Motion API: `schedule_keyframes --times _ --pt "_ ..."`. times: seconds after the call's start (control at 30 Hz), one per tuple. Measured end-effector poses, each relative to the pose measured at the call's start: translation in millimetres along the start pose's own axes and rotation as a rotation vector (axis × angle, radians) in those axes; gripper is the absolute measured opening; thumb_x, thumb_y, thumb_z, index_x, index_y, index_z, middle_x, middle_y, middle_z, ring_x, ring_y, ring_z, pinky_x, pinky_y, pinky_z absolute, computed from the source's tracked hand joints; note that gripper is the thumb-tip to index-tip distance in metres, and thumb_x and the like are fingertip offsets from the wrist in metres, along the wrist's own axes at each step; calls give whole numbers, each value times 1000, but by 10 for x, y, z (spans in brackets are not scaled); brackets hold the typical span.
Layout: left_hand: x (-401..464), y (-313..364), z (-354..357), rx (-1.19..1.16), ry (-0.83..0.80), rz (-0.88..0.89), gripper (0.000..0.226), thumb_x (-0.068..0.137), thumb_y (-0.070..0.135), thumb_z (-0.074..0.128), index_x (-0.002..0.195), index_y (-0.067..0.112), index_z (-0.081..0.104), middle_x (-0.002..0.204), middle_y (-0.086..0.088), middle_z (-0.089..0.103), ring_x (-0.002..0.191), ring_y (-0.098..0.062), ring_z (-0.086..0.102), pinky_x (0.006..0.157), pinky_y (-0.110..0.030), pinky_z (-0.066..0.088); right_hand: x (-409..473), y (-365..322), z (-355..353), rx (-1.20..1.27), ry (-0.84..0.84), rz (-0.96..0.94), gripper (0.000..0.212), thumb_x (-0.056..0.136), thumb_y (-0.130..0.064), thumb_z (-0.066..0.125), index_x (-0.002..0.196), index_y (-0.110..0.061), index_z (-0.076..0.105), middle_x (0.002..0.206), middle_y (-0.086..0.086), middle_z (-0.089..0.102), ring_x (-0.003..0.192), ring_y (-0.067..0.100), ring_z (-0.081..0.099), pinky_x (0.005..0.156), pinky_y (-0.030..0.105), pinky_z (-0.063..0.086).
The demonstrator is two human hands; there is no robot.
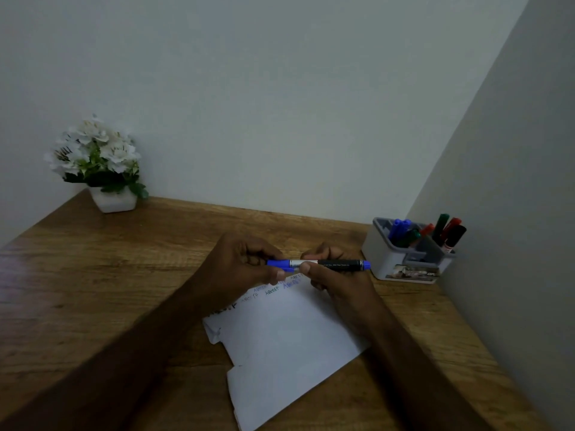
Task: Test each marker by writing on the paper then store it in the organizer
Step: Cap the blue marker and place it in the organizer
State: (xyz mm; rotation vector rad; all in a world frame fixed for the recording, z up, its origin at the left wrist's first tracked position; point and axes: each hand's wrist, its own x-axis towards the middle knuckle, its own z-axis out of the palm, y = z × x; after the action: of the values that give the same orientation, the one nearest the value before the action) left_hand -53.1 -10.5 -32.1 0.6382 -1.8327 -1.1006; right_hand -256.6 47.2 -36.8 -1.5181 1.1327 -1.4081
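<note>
A blue marker (337, 264) with a black barrel lies level in the air above the top of the white paper (289, 346). My left hand (245, 269) pinches its blue cap end, and my right hand (336, 275) grips the barrel near the middle. The cap sits on the marker. Short lines of handwriting in blue and dark ink run along the paper's upper edge, partly hidden by my hands. The grey and white organizer (407, 251) stands at the back right of the table with several blue, green, red and black markers upright in it.
A white pot of white flowers (98, 163) stands at the back left of the wooden table (109, 275). Walls close off the back and the right side. The organizer sits tight in the right corner.
</note>
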Motion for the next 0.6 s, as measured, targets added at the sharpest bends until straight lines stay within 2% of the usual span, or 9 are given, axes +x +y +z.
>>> schedule_keyframes --times 0.1,0.2,0.27,0.33,0.4,0.47,0.53,0.6 --pt "-5 22 21 11 4 14 26 70 -5 80 86 14 76 76 -5 75 64 -22 71 62 -26 58 2 -9 -3 -13 -16 -29 15 82 -5 75 72 -15 70 82 5 69 70 6 62 63 21 47" --pt "-26 36 67 27 6 21 26 70 -7 79 87 12 76 78 -1 76 63 -18 71 60 -19 55 -5 -20 -32 -81 -17 -17 14 83 -6 74 74 -12 67 85 7 69 74 4 63 65 16 47" --pt "-22 1 75 30 8 6 28 69 -7 80 87 14 76 77 4 76 64 -13 70 61 -18 54 -17 -22 -44 -113 -12 -19 10 83 -8 75 77 -9 68 86 8 70 77 7 65 67 18 49" --pt "-8 -38 74 38 35 -9 30 67 -5 82 86 18 76 77 5 75 67 -11 69 64 -20 54 -22 -38 -58 -127 -10 -59 8 81 -7 77 80 -3 70 87 12 71 80 16 67 70 26 53" --pt "1 -79 84 42 53 -18 30 67 -1 84 88 20 77 79 -1 76 73 -21 71 68 -29 56 -26 -38 -98 -139 -22 -87 13 82 -8 77 85 3 70 86 16 69 79 22 65 73 33 52" --pt "1 -122 85 39 69 -38 29 69 1 83 91 18 78 81 -7 75 78 -32 70 71 -40 56 -39 -31 -141 -102 -60 -76 23 89 -18 69 90 6 69 80 14 65 73 23 59 68 38 47" --pt "7 -135 67 20 87 -63 29 72 -1 80 94 17 78 85 -10 76 83 -32 70 77 -37 57 -50 -28 -184 -34 -77 -26 37 94 -28 57 99 7 70 80 15 63 71 24 54 62 37 41" --pt "16 -101 47 -39 108 -90 26 74 -1 78 96 13 77 88 -16 75 84 -29 70 78 -29 57 -67 -70 -203 -44 -55 2 35 96 -24 53 104 3 72 86 17 69 72 23 56 60 32 40"
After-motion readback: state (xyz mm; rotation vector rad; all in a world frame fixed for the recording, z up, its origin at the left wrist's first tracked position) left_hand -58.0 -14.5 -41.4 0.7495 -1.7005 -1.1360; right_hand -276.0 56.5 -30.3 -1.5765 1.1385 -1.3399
